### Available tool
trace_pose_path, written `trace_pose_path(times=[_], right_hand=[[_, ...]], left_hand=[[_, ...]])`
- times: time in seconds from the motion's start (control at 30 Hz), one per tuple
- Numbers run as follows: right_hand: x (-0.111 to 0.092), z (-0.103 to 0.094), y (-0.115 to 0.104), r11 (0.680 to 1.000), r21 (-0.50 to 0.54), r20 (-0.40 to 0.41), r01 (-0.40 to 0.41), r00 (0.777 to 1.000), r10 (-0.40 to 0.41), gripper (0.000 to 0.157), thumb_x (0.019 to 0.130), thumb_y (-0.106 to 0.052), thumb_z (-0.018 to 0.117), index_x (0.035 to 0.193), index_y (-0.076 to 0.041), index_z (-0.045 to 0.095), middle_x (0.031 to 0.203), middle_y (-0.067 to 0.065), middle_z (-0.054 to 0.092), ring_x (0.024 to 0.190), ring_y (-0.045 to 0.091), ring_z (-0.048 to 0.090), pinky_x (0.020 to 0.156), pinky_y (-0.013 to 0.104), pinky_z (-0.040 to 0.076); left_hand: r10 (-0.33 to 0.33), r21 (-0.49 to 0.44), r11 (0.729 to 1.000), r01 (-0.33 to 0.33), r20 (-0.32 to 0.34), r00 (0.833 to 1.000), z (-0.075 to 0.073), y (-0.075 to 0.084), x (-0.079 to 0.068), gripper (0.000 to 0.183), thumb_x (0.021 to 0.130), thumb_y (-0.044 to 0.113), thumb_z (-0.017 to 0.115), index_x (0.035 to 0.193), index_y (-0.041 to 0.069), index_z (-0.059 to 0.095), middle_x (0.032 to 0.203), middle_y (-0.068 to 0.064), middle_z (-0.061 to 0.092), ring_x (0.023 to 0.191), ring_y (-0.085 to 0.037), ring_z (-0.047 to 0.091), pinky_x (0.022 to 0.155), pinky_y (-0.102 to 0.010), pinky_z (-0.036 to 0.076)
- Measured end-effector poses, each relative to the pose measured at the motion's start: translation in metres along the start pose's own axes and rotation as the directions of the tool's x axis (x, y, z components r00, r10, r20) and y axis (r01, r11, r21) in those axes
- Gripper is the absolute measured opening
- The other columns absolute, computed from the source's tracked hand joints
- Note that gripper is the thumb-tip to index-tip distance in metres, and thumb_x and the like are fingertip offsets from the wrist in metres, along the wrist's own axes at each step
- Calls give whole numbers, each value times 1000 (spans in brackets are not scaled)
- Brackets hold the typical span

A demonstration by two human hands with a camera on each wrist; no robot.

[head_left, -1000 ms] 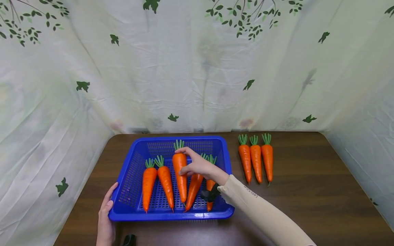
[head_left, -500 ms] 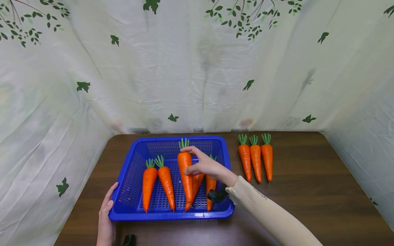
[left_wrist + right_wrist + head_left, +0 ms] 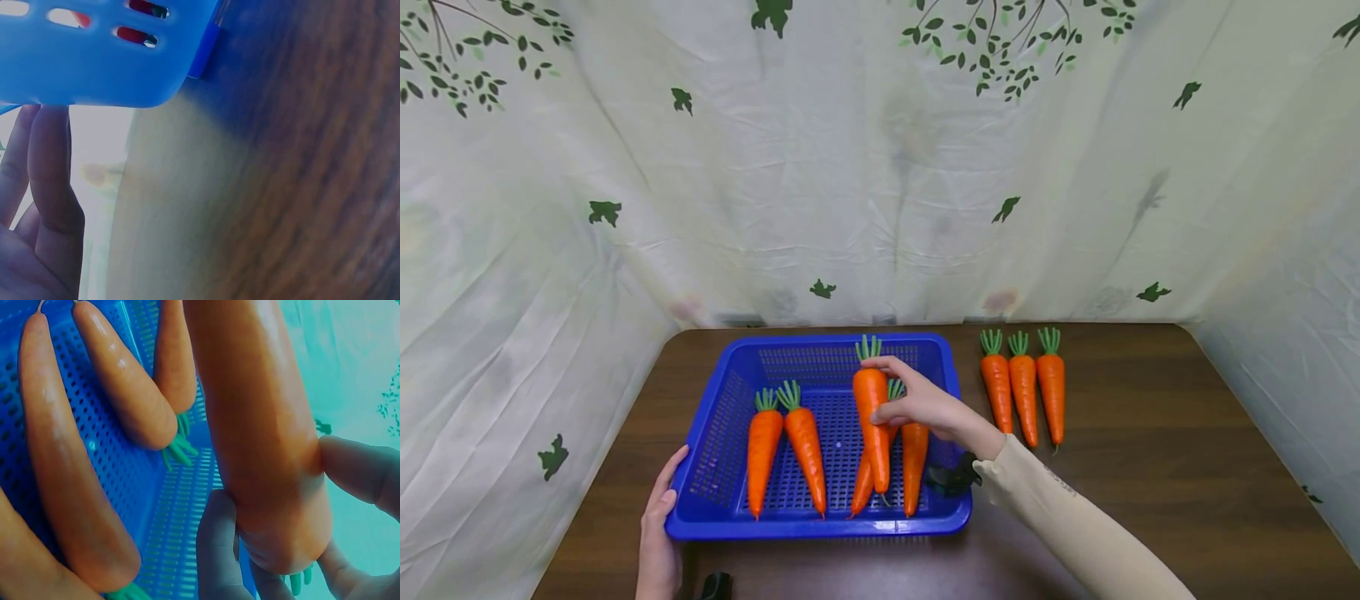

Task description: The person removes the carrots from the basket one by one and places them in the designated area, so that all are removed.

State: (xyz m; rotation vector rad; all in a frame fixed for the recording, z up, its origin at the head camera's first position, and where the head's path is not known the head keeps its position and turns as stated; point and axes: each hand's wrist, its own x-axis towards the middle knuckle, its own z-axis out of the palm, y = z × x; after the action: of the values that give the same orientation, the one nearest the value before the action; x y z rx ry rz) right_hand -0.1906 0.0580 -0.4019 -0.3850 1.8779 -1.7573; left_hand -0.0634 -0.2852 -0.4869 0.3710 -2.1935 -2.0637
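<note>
Grasping one carrot with right hand, between thumb and fingers near the thick end, over the blue basket; better to carry gently, clear of lying carrots; touching basket's side with left hand, straight-fingered; good to brace.

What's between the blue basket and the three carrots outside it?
In the head view, a strip of bare brown tabletop separates the basket from the carrots; the right arm crosses above its nearer end.
</note>
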Motion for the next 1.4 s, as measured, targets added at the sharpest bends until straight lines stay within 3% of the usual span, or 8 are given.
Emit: trace_pose_path(times=[0.2,0.87,1.2,1.4], right_hand=[[-8,-9,1,1000,13,-25,0,1000,0,71,80,4,67,143,-15,40,138,18,31,91,28,61,76,40,52],[-34,-40,4,997,82,-30,11,1000,-9,74,84,0,66,147,-14,31,144,19,28,100,29,59,81,41,51],[-49,-54,1,998,58,-12,39,999,-39,72,87,-1,63,148,-16,27,148,17,22,105,30,57,83,42,50],[-57,-61,1,998,44,-35,36,999,-34,71,89,-4,63,148,-18,26,148,14,24,106,31,58,87,42,48]], left_hand=[[76,-59,995,-76,8,997,0,-4,0,52,101,34,23,150,21,32,144,0,35,120,-15,40,89,-22,36],[75,-51,996,-75,6,997,0,-5,0,52,101,35,23,150,22,32,144,3,35,120,-14,39,89,-21,36],[94,-64,994,-93,2,996,0,-6,0,52,101,33,22,150,20,32,143,2,37,120,-14,40,89,-22,36],[50,-20,999,-49,12,999,-2,-5,1,52,101,37,23,150,24,32,149,-2,29,122,-16,36,88,-19,35]])
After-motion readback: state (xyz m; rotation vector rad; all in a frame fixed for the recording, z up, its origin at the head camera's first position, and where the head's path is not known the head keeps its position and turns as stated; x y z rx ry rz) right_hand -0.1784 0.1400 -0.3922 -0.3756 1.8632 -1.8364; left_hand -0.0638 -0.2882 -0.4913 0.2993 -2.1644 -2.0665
